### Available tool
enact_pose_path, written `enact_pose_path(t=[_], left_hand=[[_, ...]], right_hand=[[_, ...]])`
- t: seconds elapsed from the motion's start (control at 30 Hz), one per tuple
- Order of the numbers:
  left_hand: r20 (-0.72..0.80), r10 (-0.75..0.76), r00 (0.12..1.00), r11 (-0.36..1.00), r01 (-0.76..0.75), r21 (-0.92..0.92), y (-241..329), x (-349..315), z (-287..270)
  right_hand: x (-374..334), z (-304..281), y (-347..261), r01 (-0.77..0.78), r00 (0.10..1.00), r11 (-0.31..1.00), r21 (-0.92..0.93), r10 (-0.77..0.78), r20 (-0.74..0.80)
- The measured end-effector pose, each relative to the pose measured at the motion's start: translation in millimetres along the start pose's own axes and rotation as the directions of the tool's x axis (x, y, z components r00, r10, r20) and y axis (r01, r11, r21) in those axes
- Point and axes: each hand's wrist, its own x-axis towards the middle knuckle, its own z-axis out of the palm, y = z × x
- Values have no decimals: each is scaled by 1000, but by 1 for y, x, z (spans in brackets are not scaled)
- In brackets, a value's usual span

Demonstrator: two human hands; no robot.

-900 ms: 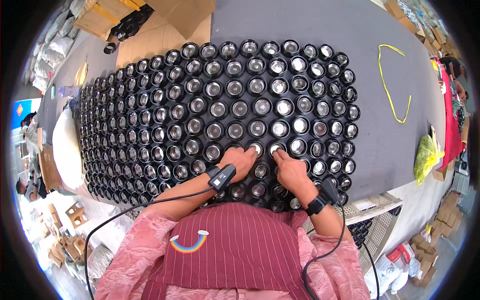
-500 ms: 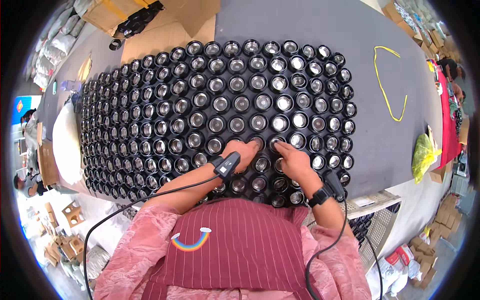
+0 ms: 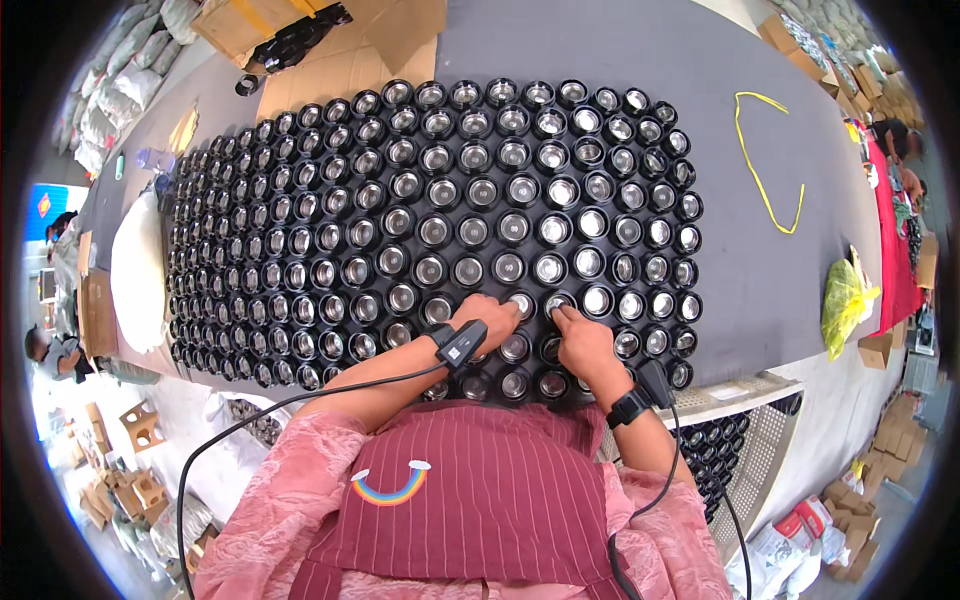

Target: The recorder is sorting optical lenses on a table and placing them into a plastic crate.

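Note:
Rows of round black lids (image 3: 473,230) with shiny silver insides cover the dark table, packed closely. My left hand (image 3: 487,314) reaches in from the lower left, fingers bent together, with the tips at the inside of one lid (image 3: 519,303). Beside it, my right hand (image 3: 586,342) points its close-set fingers into the neighbouring lid (image 3: 562,298). Both lids stand in the same row, near my side of the table. Whatever might be between the fingertips is hidden. A black strapped device sits on each wrist, with a cable running from it.
A cardboard box (image 3: 235,38) with black parts stands at the far left. A white sack (image 3: 138,272) lies left of the lids. To the right are a yellow strap (image 3: 765,175) and a yellow plastic bag (image 3: 848,305). A perforated rack (image 3: 762,455) holding black parts stands below the table's edge.
Both hands stay at two neighbouring lids in the near part of the array, their fingertips still at the insides. The view has shifted slightly, so the lids sit differently in the picture.

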Motion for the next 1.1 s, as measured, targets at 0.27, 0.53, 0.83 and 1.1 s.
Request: enact_pose_path(t=[0.27, 0.53, 0.83, 1.1], left_hand=[[137, -163, 977, 986, 160, 33, 4, 9, 22], [-242, -118, 963, 991, 100, -86, 29, -16, 1], [-62, -108, 992, 993, 105, -48, 59, -40, 13], [8, -331, 943, 923, 326, -203, 67, -54, 22]], right_hand=[[8, 2, -2, -14, 996, 1000, -22, 16, 89], [-26, 0, 12, 45, 990, 974, 221, -14, -139], [-55, 18, -2, 98, 993, 995, 4, -99, 63], [-52, 33, -13, 213, 976, 977, 16, -214, 32]])
